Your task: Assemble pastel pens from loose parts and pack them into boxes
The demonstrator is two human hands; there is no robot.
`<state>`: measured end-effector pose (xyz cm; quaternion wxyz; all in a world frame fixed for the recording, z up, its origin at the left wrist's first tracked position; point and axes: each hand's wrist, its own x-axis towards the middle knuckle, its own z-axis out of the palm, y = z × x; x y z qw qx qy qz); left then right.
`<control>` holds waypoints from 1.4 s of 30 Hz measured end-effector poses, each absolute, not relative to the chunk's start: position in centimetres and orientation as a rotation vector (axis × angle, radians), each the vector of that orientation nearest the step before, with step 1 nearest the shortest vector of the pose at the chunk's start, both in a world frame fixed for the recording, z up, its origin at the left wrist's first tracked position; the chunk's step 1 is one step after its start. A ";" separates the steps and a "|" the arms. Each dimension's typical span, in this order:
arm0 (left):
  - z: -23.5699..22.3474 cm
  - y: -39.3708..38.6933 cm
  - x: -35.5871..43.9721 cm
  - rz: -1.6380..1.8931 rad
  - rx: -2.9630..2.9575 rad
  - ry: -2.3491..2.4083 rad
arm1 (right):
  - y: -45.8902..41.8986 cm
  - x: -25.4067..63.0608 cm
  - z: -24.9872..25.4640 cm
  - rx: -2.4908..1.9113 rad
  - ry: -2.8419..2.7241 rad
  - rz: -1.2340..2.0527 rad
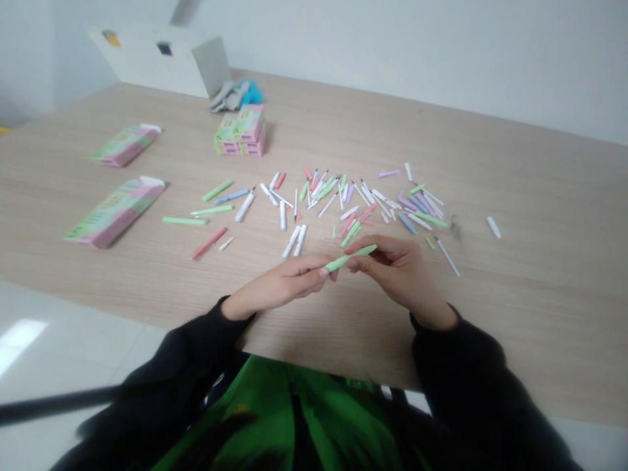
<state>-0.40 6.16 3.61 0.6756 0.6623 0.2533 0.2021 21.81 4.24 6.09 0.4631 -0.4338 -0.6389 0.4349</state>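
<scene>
Between my two hands, a light green pen (351, 258) is held above the front of the table, slanting up to the right. My left hand (294, 280) pinches its lower left end. Thumb and fingers of my right hand (392, 268) close on its right part, with the tip sticking out beyond them. Just past my hands lies a loose spread of pen parts (338, 190): white, green, red and purple barrels, caps and thin refills. Two white barrels (294, 241) lie close to my left hand, and a thin refill (447, 256) lies right of my right hand.
Two flat pink-and-green boxes (118, 212) lie at the left, near several stacked small boxes (240, 131). Behind the stack are a grey and blue bundle (235, 96) and a white box (157, 62). Some pens (210, 243) lie left of the spread; a white cap (493, 227) lies at the right.
</scene>
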 end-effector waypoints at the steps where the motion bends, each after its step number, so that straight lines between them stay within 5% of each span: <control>1: 3.6 6.1 -0.4 0.473 1.472 0.585 | 4.3 21.8 5.8 -1.077 -1.551 1.062; 10: 3.5 6.5 -0.1 0.739 1.628 0.761 | 4.1 21.7 4.7 -1.103 -1.541 0.916; 27: 2.6 6.9 -0.5 0.472 1.322 0.604 | 3.8 20.8 3.9 -1.065 -1.543 0.948; 42: 2.7 7.1 -0.7 0.698 1.377 0.864 | 3.8 20.5 3.4 -1.072 -1.462 0.946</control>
